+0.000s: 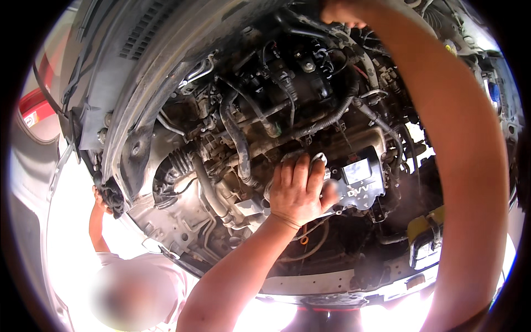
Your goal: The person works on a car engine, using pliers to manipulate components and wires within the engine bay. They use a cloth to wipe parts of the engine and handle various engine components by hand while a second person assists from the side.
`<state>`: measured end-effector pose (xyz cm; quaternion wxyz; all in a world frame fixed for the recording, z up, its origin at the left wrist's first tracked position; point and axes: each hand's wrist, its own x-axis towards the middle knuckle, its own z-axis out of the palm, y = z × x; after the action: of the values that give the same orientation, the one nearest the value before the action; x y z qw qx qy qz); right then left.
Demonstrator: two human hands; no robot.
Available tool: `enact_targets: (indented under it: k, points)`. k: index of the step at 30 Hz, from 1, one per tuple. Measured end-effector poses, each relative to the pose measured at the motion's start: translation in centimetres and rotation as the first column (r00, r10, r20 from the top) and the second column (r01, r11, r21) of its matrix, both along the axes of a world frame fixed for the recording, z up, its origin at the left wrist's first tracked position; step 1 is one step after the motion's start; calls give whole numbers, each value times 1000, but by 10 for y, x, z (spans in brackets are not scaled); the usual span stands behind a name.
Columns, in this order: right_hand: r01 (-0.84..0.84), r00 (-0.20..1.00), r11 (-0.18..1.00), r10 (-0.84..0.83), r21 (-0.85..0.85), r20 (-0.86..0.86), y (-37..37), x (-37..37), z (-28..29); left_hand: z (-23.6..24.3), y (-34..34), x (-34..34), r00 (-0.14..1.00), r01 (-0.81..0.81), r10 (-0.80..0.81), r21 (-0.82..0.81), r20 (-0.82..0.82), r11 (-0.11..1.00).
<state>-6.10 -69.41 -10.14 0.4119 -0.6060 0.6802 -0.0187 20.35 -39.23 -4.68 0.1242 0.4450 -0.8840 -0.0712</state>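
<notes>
My left hand [301, 191] presses down on the engine with its fingers bent over a crumpled light-grey rag [319, 157], most of which is under the palm. Right beside the thumb is the black engine cover [371, 191], with a pale label and light lettering. My right arm reaches up along the right side to the far part of the engine bay. There my right hand [344, 14], cut by the upper edge, has curled fingers near dark hoses [310, 23]; what they grip is hidden.
Hoses [235, 135], pipes and wiring surround the engine [298, 99]. An orange dipstick loop [304, 240] is below my left wrist; a yellowish reservoir [423, 232] sits at the right. At the lower left, another person's hand [99, 202] touches a dark cloth [112, 196] by the car's edge.
</notes>
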Motion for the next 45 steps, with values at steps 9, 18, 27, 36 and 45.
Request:
enact_targets:
  k: [9, 18, 27, 36, 45]
  points:
    - [414, 899, 905, -424, -101, -113, 18, 70, -16, 3, 0, -4, 1000, 15, -15, -3, -21, 1000]
    - [88, 984, 994, -97, -65, -152, 15, 58, -15, 3, 1, -5, 1000, 23, -23, 0, -13, 1000]
    - [-249, 907, 958, 178, -145, -381, -5, 68, -35, 1, 1, -6, 1000, 25, -26, -15, -12, 1000]
    - [449, 853, 859, -494, -246, -169, 7, 80, -43, 2, 0, -3, 1000, 14, -14, -29, 2, 999]
    - [162, 980, 980, -146, 118, -137, -8, 44, 9, 2, 0, 0, 1000, 3, -3, -25, 10, 1000]
